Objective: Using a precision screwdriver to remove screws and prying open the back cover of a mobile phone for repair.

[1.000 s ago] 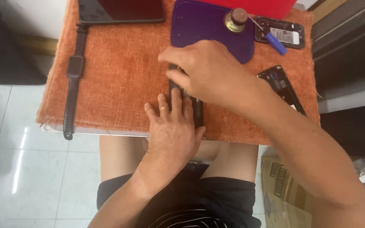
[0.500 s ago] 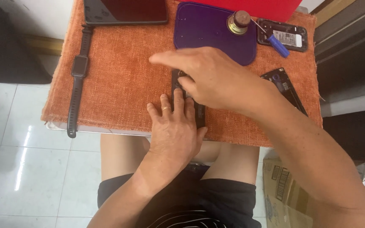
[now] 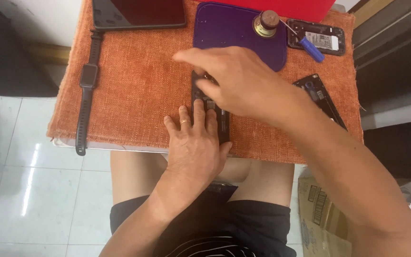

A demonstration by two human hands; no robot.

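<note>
Opened phone (image 3: 222, 124), centre of frame on orange cloth (image 3: 134, 90): pinned flat under spread left hand (image 3: 197, 143); fingertips of right hand (image 3: 236, 81) pinched at its upper end. Risk: 1 slip, exposed parts scratched.

You sit at a small repair bench: an orange cloth (image 3: 134, 90), opened phones (image 3: 317, 38), a purple work mat (image 3: 229, 28), a smartwatch (image 3: 87, 90), tiled floor (image 3: 20, 190) beneath.

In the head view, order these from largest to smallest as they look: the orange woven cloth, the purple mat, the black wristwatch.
1. Orange woven cloth
2. Purple mat, though a hand hides part of it
3. Black wristwatch, long but narrow
</note>
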